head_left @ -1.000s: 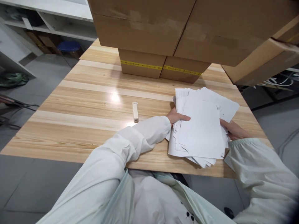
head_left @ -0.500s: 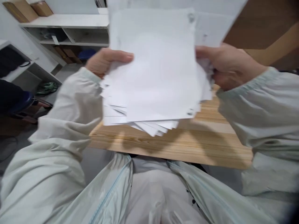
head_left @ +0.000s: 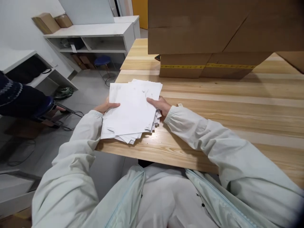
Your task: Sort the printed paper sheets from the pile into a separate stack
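Observation:
A loose stack of white paper sheets [head_left: 130, 110] is at the near left corner of the wooden table [head_left: 190, 152]. Its sheets are fanned unevenly, with edges and corners poking out at the bottom and right; small dark marks show near the top. My left hand [head_left: 106, 106] grips the stack's left side, thumb on top and fingers hidden beneath. On the opposite side my right hand [head_left: 160, 104] holds it the same way, thumb lying over the upper right part. Whether the underside rests fully on the table I cannot tell.
Large cardboard boxes [head_left: 185, 28] stand on the table's far side, one with yellow tape. To the left are white shelves [head_left: 95, 30], a blue stool [head_left: 102, 60] and a seated person [head_left: 21, 95] partly in view. Cables lie on the floor.
Both hands have brought the paper stack down and away from my face, from close before the camera to the table's left corner. The boxes and tabletop now show.

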The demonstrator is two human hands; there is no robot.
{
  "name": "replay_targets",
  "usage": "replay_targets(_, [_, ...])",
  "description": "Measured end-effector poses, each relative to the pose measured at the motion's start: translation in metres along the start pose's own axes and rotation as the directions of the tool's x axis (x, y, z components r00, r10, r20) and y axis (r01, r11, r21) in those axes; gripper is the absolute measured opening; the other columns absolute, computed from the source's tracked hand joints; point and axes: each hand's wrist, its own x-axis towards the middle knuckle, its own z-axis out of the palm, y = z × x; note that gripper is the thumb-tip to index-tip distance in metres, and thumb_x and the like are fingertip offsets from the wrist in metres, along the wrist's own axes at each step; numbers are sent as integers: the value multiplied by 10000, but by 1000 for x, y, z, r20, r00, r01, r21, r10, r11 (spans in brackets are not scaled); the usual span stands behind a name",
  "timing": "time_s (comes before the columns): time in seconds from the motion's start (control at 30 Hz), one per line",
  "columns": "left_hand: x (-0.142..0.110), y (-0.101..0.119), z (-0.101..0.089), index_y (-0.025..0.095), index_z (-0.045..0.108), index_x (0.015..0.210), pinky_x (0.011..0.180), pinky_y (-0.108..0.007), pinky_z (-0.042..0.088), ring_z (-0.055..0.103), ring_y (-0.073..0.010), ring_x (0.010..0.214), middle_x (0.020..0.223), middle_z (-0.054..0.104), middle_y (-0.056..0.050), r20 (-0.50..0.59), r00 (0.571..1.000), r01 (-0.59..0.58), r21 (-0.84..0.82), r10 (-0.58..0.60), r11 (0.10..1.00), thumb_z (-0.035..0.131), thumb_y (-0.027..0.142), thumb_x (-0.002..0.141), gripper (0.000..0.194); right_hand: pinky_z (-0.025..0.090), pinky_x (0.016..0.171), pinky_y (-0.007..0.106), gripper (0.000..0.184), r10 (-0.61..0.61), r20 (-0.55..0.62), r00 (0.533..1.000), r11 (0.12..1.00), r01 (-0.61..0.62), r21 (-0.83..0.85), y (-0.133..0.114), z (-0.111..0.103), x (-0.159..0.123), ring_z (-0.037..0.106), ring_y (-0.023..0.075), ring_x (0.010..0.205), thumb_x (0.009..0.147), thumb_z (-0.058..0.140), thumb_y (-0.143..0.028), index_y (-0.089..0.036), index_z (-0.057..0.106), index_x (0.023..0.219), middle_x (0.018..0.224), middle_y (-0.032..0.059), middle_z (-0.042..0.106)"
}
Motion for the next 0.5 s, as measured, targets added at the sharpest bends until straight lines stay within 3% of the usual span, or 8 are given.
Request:
replay_targets(0.07, [15, -6, -14, 150, 626, 1253, 1065, -499, 511, 632, -371, 1208, 1067, 788, -91, 93, 993, -75, 2, 75, 997, 1005, 459, 300, 1072, 585, 945, 525, 694, 2, 1, 1000, 997, -2, -75, -4, -20, -6, 688, 283, 1079, 698, 859, -378, -213, 541, 1292, 1234, 122, 704])
replay_targets(0.13, [28, -12, -26, 188, 537, 1375, 1083, -490, 495, 595, -358, 1262, 1210, 748, -62, 104, 981, -169, 41, 163, 985, 994, 505, 337, 1178, 532, 1014, 574, 851, -121, -15, 993, 949, 111, -296, -5, -49, -22, 606, 332, 1233, 713, 829, -404, -216, 424, 1438, 1389, 160, 598])
replay_targets(0.17, [32, -14, -31, 201, 469, 1442, 1098, -484, 481, 559, -363, 1307, 1299, 707, -60, 70, 979, -199, 80, 193, 977, 990, 510, 361, 1239, 478, 1077, 590, 868, -240, -4, 971, 867, 212, -450, -4, -65, -33, 540, 346, 1318, 735, 801, -409, -216, 390, 1475, 1457, 166, 534])
replay_targets(0.23, [37, -17, -36, 186, 312, 1546, 1148, -461, 433, 445, -379, 1418, 1484, 571, -92, -20, 974, -220, 179, 227, 959, 988, 490, 407, 1359, 347, 1182, 597, 801, -490, 84, 868, 577, 395, -715, 4, -95, -56, 410, 351, 1433, 798, 721, -430, -217, 389, 1495, 1532, 158, 446])
replay_targets(0.3, [38, -17, -36, 139, 177, 1593, 1206, -443, 358, 316, -377, 1502, 1608, 405, -135, -83, 964, -221, 266, 251, 938, 982, 458, 454, 1431, 279, 1209, 604, 742, -610, 162, 776, 335, 438, -834, 17, -118, -76, 365, 357, 1458, 841, 657, -461, -216, 404, 1494, 1532, 161, 438])
replay_targets(0.33, [36, -16, -36, 128, 136, 1601, 1230, -445, 317, 268, -377, 1525, 1638, 342, -144, -97, 960, -224, 298, 263, 928, 977, 444, 473, 1442, 281, 1202, 607, 742, -627, 173, 759, 272, 422, -865, 25, -126, -81, 367, 363, 1453, 846, 646, -478, -212, 403, 1496, 1525, 169, 441])
replay_targets(0.43, [28, -12, -36, 145, 158, 1599, 1276, -492, 187, 156, -402, 1556, 1680, 236, -123, -146, 929, -263, 390, 341, 882, 959, 417, 507, 1381, 309, 1182, 597, 756, -632, 173, 756, 206, 379, -902, 45, -135, -80, 345, 381, 1460, 838, 660, -500, -186, 430, 1487, 1552, 198, 397])
replay_targets(0.5, [20, -9, -40, 159, 232, 1586, 1294, -504, 98, 79, -396, 1567, 1696, 181, -102, -157, 905, -281, 479, 396, 831, 937, 424, 544, 1285, 321, 1181, 572, 611, -623, 201, 756, 196, 400, -895, 54, -133, -68, 334, 363, 1471, 895, 600, -455, -186, 504, 1435, 1570, 198, 377])
